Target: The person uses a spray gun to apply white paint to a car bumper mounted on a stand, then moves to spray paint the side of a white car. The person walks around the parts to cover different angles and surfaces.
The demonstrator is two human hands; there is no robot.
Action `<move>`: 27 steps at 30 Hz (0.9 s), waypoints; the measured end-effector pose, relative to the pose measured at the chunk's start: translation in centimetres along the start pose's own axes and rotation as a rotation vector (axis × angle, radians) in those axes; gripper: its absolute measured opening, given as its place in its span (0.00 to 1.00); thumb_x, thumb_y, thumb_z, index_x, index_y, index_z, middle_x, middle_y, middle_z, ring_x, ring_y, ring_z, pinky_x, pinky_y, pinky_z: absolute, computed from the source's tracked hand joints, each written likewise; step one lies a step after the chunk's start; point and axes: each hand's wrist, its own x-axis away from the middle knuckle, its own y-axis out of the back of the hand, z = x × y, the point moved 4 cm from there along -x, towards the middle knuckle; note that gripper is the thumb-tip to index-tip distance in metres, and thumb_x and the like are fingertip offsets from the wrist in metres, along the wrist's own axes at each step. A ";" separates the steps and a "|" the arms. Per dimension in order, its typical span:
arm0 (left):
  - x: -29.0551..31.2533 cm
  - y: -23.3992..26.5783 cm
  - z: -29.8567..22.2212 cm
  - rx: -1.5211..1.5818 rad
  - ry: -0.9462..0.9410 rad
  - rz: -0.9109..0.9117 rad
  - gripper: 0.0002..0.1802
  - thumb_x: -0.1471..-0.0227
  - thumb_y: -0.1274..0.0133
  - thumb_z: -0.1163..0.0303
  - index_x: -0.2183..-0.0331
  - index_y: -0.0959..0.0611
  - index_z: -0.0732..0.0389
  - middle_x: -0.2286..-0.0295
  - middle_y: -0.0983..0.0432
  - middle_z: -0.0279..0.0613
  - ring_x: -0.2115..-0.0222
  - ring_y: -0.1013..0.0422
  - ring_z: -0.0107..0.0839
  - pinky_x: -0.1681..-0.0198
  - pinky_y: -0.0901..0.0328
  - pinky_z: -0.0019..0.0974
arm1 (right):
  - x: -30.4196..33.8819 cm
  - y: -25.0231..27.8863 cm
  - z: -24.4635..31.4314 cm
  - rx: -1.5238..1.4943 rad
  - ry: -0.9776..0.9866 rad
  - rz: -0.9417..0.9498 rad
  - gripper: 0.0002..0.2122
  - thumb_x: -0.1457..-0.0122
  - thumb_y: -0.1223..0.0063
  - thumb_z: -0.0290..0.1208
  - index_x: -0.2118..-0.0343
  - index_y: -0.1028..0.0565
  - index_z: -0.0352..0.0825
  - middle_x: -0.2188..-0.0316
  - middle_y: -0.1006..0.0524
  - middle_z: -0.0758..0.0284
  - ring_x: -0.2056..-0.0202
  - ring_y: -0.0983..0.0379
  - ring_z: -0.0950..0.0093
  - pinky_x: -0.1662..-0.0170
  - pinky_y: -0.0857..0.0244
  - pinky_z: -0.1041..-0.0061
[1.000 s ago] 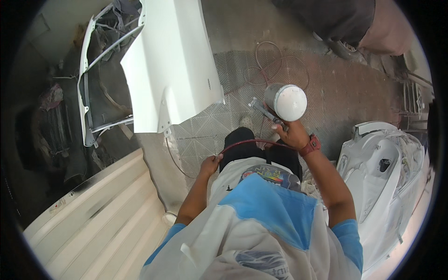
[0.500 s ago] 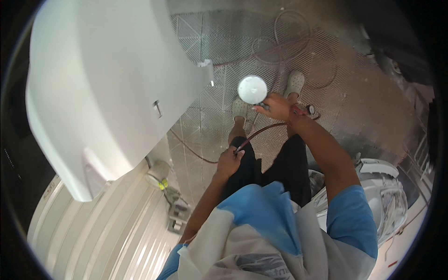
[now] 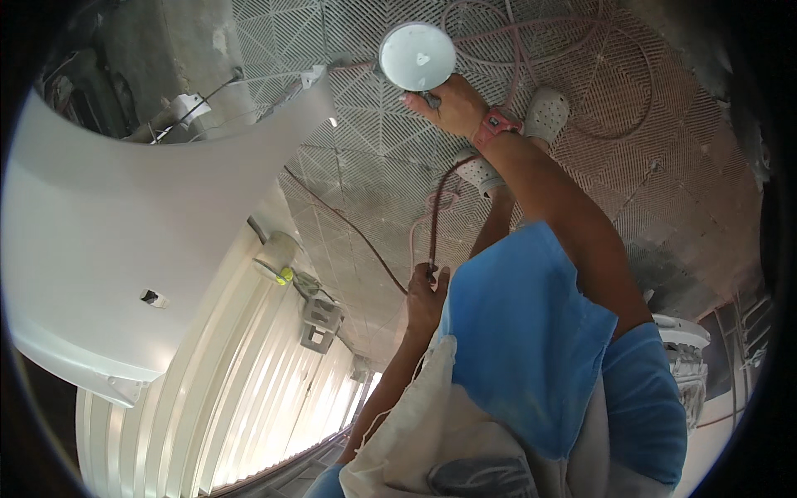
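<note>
My right hand (image 3: 452, 104) is stretched out in front of me. Its fingers are curled tight around a spray gun (image 3: 427, 91) with a round, smooth white cup (image 3: 417, 56) on top. My left hand (image 3: 425, 295) is low, near my blue shirt (image 3: 531, 349), pinched shut on a thin, bendy pink hose (image 3: 436, 216). A big, smooth white car panel (image 3: 141, 241) curves on my left. The floor (image 3: 374, 149) is a bumpy grid of little squares.

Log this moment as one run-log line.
right hand: grips spray gun with white cup | left hand: holds reddish hose | white body panel at left
</note>
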 end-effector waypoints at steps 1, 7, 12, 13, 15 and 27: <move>-0.1 -0.5 0.8 0.004 0.017 -0.023 0.20 0.34 0.41 0.58 0.58 0.22 0.69 0.68 0.22 0.58 0.64 0.24 0.56 0.58 0.31 0.55 | 0.3 0.0 -0.3 -0.006 -0.018 -0.009 0.24 0.32 0.45 0.58 0.51 0.16 0.40 0.59 0.14 0.57 0.62 0.17 0.54 0.57 0.23 0.56; 2.4 0.1 6.5 -0.059 0.088 -0.047 0.19 0.32 0.44 0.59 0.60 0.20 0.69 0.68 0.20 0.61 0.64 0.23 0.59 0.59 0.32 0.57 | 5.6 -1.9 4.5 -0.061 -0.036 0.301 0.23 0.31 0.47 0.56 0.51 0.16 0.39 0.58 0.15 0.56 0.61 0.17 0.55 0.56 0.23 0.57; 4.3 0.0 8.3 -0.040 0.048 -0.054 0.16 0.32 0.47 0.60 0.62 0.19 0.66 0.69 0.20 0.63 0.65 0.24 0.62 0.60 0.33 0.61 | 6.0 -1.2 8.3 -0.050 0.006 0.344 0.24 0.31 0.48 0.56 0.52 0.16 0.37 0.61 0.15 0.56 0.63 0.17 0.55 0.57 0.23 0.57; 4.6 -0.1 8.4 -0.041 0.042 -0.076 0.16 0.32 0.47 0.60 0.61 0.19 0.65 0.69 0.20 0.63 0.65 0.24 0.63 0.60 0.33 0.62 | 5.6 -0.5 8.6 -0.042 0.007 0.302 0.25 0.31 0.48 0.57 0.52 0.16 0.37 0.61 0.15 0.56 0.64 0.17 0.55 0.58 0.23 0.57; 4.9 -0.6 8.7 -0.044 0.042 -0.112 0.16 0.32 0.47 0.60 0.61 0.20 0.65 0.69 0.20 0.63 0.65 0.24 0.63 0.60 0.33 0.62 | 4.4 0.8 8.9 0.005 0.015 0.215 0.25 0.31 0.48 0.57 0.53 0.16 0.36 0.62 0.15 0.56 0.65 0.18 0.55 0.58 0.23 0.58; 8.7 -0.3 11.4 0.021 0.051 -0.113 0.16 0.33 0.46 0.60 0.62 0.20 0.66 0.68 0.19 0.63 0.65 0.24 0.65 0.58 0.32 0.61 | 7.7 2.9 19.9 -0.017 0.045 0.476 0.23 0.29 0.49 0.56 0.49 0.18 0.39 0.61 0.16 0.54 0.63 0.17 0.53 0.56 0.23 0.56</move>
